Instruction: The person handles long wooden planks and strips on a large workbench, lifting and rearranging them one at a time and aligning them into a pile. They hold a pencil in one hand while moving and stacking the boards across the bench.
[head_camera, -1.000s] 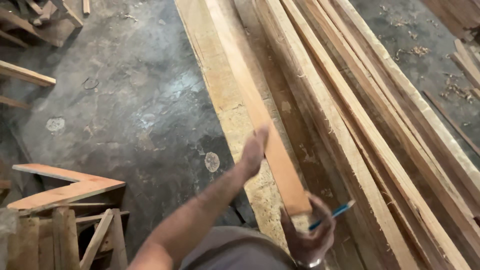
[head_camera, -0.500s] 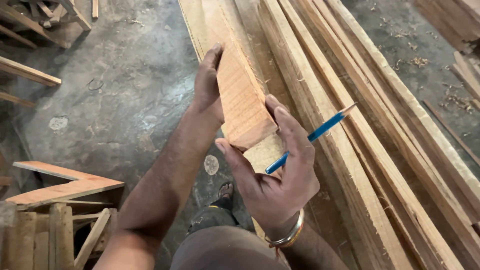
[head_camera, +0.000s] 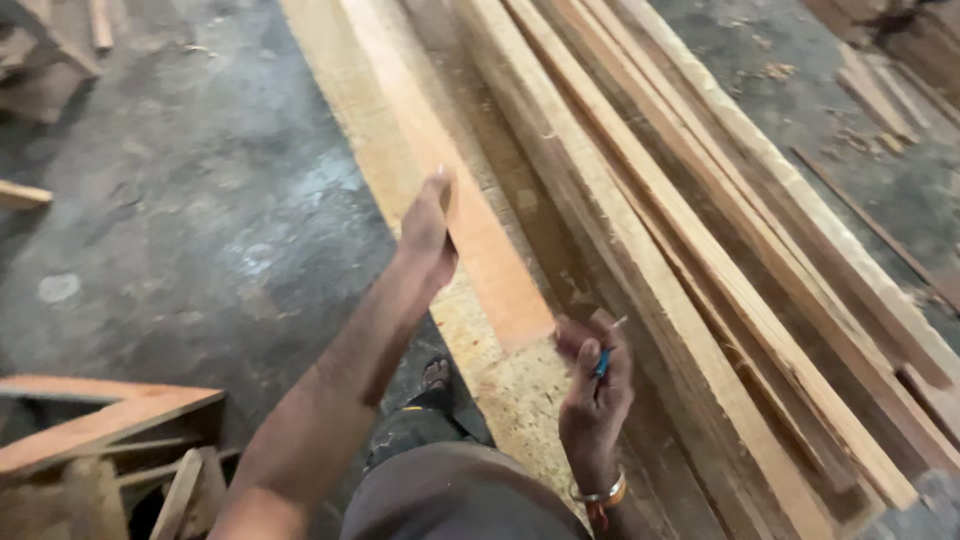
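Note:
A long reddish-orange plank (head_camera: 480, 240) runs from the middle of the view up toward the top, lying over a pale board (head_camera: 500, 390). My left hand (head_camera: 428, 232) is closed around the plank's left edge, partway along it. My right hand (head_camera: 595, 395) is just below and to the right of the plank's near end, with its fingers curled around a blue pencil (head_camera: 603, 360). Whether the fingers touch the plank's end I cannot tell.
A stack of long planks (head_camera: 720, 250) slopes across the right half. Grey concrete floor (head_camera: 200, 220) lies at the left. A wooden frame (head_camera: 100, 430) sits at the lower left and wood scraps (head_camera: 50, 70) at the upper left. My sandalled foot (head_camera: 435, 375) shows below the plank.
The plank's near end has dropped away from the camera. My right hand has come off its end and now holds only the pencil. My left hand has moved down to the plank's left edge.

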